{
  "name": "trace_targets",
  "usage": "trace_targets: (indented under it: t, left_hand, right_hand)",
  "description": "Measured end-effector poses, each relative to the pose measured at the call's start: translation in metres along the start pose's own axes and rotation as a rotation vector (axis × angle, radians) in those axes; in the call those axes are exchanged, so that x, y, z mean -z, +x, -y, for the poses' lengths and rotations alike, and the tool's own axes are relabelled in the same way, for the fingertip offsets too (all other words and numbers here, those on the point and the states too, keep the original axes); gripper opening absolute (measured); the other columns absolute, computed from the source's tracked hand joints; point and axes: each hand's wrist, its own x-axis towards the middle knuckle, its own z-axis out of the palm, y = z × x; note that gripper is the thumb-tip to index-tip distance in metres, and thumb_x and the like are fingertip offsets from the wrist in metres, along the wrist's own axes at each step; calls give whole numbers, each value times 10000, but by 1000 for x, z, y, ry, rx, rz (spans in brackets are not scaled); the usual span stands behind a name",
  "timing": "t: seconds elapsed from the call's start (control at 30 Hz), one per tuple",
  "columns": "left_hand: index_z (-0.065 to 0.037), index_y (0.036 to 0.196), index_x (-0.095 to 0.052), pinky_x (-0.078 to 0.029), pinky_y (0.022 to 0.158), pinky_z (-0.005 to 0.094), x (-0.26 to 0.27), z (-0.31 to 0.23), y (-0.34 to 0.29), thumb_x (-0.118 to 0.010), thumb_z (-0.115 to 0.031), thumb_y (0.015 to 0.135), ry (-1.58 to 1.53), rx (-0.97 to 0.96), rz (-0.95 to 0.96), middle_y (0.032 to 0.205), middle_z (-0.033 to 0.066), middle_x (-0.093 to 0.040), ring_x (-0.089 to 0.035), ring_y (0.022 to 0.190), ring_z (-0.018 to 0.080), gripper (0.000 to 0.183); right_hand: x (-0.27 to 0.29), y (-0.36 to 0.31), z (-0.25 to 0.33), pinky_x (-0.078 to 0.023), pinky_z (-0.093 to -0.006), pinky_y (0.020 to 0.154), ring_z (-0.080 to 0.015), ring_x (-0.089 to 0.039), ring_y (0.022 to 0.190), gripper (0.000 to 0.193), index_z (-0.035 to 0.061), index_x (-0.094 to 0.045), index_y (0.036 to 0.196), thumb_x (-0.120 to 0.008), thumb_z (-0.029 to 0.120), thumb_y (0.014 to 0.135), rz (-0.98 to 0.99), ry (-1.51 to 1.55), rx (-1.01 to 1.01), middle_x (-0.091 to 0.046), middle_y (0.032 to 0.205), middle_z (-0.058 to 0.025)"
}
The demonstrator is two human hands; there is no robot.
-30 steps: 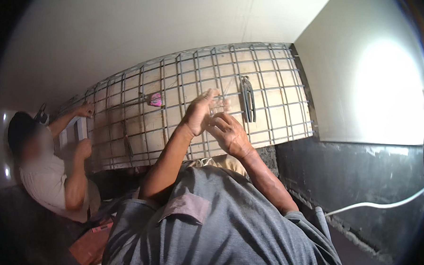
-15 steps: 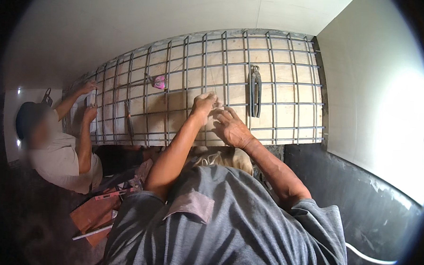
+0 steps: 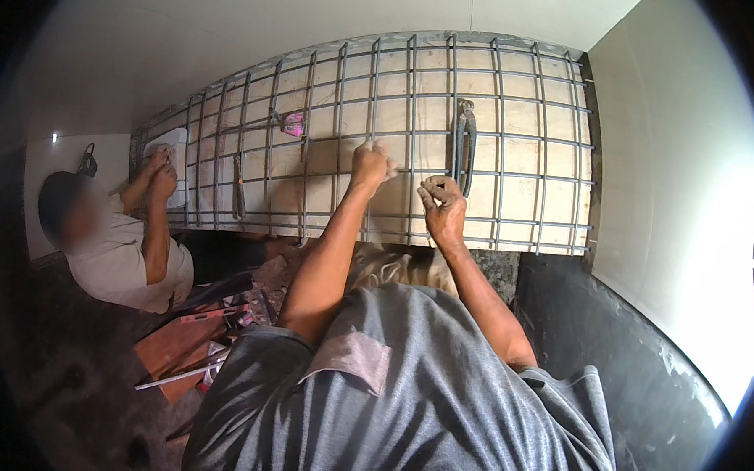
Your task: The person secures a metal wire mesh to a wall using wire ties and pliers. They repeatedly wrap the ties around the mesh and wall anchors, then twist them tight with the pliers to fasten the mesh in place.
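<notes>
Pale boards [image 3: 520, 200] underlie a steel grid [image 3: 412, 134], left hand [image 3: 372, 163] and right hand [image 3: 444, 203] curled narrow, contents unclear.

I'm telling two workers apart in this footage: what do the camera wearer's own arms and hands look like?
The left hand and right hand wear no gloves. The forearms are bare, without visible wristbands, below short grey sleeves.

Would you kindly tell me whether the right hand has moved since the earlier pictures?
Yes: against the steel grid, the right hand has moved rightward, nearer the pincers.
</notes>
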Motion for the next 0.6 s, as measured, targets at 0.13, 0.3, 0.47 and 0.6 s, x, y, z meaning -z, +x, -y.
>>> trace_targets:
  t: [0.13, 0.3, 0.47, 0.6]
  left_hand:
    - [-29, 1061, -536, -380, 459, 255, 37, -11, -16, -414, -439, 1022, -122, 0, 3, 609, -8, -462, -401, 458, 106, 430]
    - [-39, 1012, -544, -342, 439, 242, 60, -20, -78, -413, -548, 990, -309, -17, 61, 587, -30, -428, -344, 436, 92, 526]
    - [-92, 867, -502, -333, 413, 236, 59, 6, -110, -408, -595, 971, -140, -64, 413, 581, -30, -422, -387, 458, 75, 522]
    - [-90, 828, -507, -307, 429, 233, 60, 43, -124, -409, -505, 1007, 169, -140, 610, 582, -56, -362, -359, 476, 59, 462]
  right_hand:
    - [-17, 18, -42, -508, -368, 726, -301, -650, 860, 129, -31, -717, 872, -739, 50, 775, 55, -169, -5, -650, 930, -179]
    - [-43, 25, -12, -465, -422, 965, -405, -585, 1100, 510, -45, -583, 1221, -668, 310, 865, 350, -642, -109, -618, 1136, -272]
    - [-29, 30, 61, -484, -494, 898, -357, -622, 1033, 526, -68, -494, 1305, -560, 330, 966, 430, 1106, -889, -651, 1098, -224]
    - [-28, 20, 88, -506, -308, 564, -156, -567, 593, 413, -62, -521, 1272, -580, 217, 973, -125, 1062, -478, -542, 677, -13]
